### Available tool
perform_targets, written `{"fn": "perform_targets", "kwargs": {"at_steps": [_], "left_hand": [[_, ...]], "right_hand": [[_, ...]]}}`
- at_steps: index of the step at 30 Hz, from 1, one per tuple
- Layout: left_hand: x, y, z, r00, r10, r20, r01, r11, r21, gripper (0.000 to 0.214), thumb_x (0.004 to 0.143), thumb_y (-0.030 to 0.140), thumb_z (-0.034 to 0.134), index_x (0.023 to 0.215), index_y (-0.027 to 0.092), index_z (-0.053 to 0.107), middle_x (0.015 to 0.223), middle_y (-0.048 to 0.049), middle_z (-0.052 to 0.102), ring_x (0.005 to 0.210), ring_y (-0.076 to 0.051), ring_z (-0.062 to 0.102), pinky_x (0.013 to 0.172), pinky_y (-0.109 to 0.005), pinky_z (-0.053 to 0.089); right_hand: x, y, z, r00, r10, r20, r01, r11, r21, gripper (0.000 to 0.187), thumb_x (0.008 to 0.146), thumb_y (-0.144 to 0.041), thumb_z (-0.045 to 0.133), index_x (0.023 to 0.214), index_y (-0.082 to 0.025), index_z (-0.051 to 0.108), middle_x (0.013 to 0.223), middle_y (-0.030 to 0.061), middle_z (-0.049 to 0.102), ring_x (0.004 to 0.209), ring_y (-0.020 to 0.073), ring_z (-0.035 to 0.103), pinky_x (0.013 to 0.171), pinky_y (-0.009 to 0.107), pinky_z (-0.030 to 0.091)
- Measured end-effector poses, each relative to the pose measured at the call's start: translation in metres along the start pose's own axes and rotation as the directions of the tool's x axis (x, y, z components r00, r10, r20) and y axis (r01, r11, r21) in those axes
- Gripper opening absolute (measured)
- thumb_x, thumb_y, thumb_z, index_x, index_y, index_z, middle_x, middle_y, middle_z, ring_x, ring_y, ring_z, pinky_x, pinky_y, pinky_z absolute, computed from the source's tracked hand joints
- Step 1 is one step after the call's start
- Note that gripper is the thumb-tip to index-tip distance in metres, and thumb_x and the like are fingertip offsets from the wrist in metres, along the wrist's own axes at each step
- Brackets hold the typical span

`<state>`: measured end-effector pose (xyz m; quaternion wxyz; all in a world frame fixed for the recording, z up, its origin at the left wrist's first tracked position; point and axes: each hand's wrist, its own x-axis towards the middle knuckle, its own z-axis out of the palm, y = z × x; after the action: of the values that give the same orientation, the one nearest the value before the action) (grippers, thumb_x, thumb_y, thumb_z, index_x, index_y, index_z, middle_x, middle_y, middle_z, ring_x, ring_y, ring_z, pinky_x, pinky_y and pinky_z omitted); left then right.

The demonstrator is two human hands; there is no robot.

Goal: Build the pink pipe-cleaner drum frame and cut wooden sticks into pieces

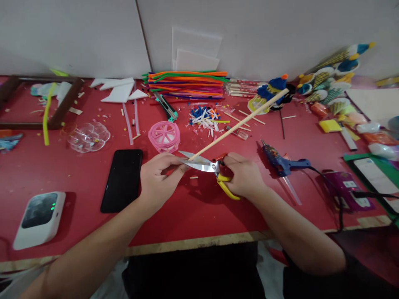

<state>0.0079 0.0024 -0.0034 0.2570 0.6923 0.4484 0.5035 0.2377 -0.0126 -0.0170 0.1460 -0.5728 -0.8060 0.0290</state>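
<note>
My left hand (157, 178) is closed on the near end of a long thin wooden stick (240, 124) that slants up and away to the right over the red table (77, 174). My right hand (245, 175) grips the yellow and red handles of a pair of scissors (207, 166). The steel blades point left and sit around the stick just beside my left fingers. A short cut piece of stick (193, 177) lies on the table under the blades.
A black phone (122, 179) and a white device (39, 219) lie at the left. A pink plastic wheel (164, 136), a clear tray (89, 137), chopped straw bits (204, 117) and pipe cleaners (187, 85) lie behind. A blue glue gun (282, 162) lies at the right.
</note>
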Motion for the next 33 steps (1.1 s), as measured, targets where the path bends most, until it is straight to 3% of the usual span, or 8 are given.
{"fn": "perform_targets", "kwargs": {"at_steps": [3, 11, 26, 33], "left_hand": [[0.002, 0.000, -0.001, 0.999, 0.026, 0.027, -0.024, 0.998, -0.061, 0.009, 0.079, 0.016, 0.068, 0.078, 0.023, 0.073, 0.076, -0.0012, 0.074, 0.068, -0.015, 0.068, 0.061, -0.027, 0.056], [0.006, -0.001, -0.005, 0.988, 0.120, 0.096, -0.124, 0.992, 0.036, 0.015, 0.079, 0.011, 0.065, 0.080, 0.023, 0.072, 0.078, -0.0005, 0.074, 0.068, -0.014, 0.066, 0.063, -0.027, 0.056], [0.008, 0.002, -0.006, 0.964, 0.258, 0.064, -0.262, 0.964, 0.053, 0.014, 0.078, 0.008, 0.063, 0.080, 0.021, 0.069, 0.074, -0.0003, 0.071, 0.067, -0.013, 0.065, 0.062, -0.025, 0.054], [0.006, 0.007, -0.007, 0.955, 0.290, 0.066, -0.295, 0.952, 0.084, 0.009, 0.079, 0.011, 0.063, 0.080, 0.020, 0.067, 0.073, -0.0012, 0.068, 0.065, -0.014, 0.064, 0.060, -0.026, 0.054]], "right_hand": [[-0.001, -0.001, -0.001, 0.999, -0.010, -0.035, 0.010, 1.000, -0.002, 0.017, 0.074, -0.036, 0.052, 0.071, -0.019, 0.056, 0.071, 0.0053, 0.058, 0.065, 0.0184, 0.055, 0.057, 0.027, 0.036], [-0.002, 0.000, -0.002, 0.998, -0.014, -0.053, 0.013, 1.000, -0.023, 0.018, 0.076, -0.034, 0.049, 0.071, -0.019, 0.058, 0.070, 0.0054, 0.058, 0.063, 0.0179, 0.053, 0.056, 0.027, 0.035], [-0.009, -0.005, -0.005, 0.993, -0.025, -0.115, 0.021, 0.999, -0.043, 0.018, 0.073, -0.032, 0.050, 0.062, -0.020, 0.055, 0.061, 0.0034, 0.054, 0.054, 0.0145, 0.046, 0.052, 0.026, 0.031], [-0.013, -0.005, -0.004, 0.999, -0.048, -0.012, 0.048, 0.998, 0.050, 0.012, 0.069, -0.030, 0.049, 0.064, -0.020, 0.053, 0.060, 0.0024, 0.052, 0.053, 0.0146, 0.045, 0.051, 0.026, 0.030]]}}
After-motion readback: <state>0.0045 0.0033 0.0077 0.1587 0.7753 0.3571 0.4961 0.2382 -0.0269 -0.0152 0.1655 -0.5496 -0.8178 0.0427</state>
